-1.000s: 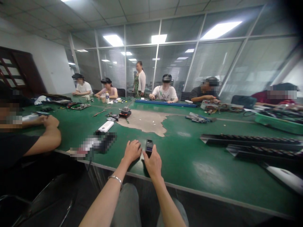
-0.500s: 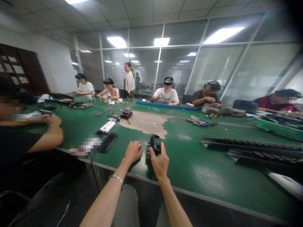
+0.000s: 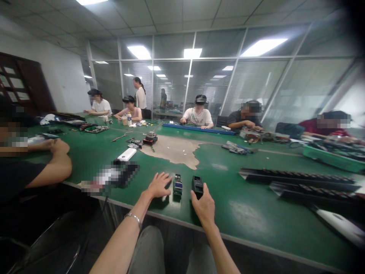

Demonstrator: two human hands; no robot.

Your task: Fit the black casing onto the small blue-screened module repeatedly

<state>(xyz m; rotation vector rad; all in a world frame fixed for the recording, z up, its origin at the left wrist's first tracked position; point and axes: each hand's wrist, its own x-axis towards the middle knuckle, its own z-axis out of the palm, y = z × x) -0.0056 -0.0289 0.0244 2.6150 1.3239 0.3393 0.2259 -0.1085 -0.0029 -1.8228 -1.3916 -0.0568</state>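
Note:
My right hand [image 3: 204, 201] grips a black plastic housing [image 3: 197, 185], thumb on its left side and fingers along its right. To the left of the housing, a narrow circuit board assembly [image 3: 177, 185] with a blue component on it stands on the green table [image 3: 228, 220]. My left hand [image 3: 159, 185] is just left of that assembly, fingers spread over the tabletop, holding nothing. Its fingertips are close to the assembly; a small gap shows between them.
A tan worn patch [image 3: 171, 150] lies ahead, with a black-and-red device [image 3: 150, 138] at its edge. A white power bank [image 3: 127, 154] is to the left. Black metal channels [image 3: 296, 177] lie on the right. A person's forearm [image 3: 55, 163] rests at the left; several people sit across.
The black housing has moved right and away from the circuit board assembly, which is now uncovered. My left hand has shifted slightly left with its fingers more spread.

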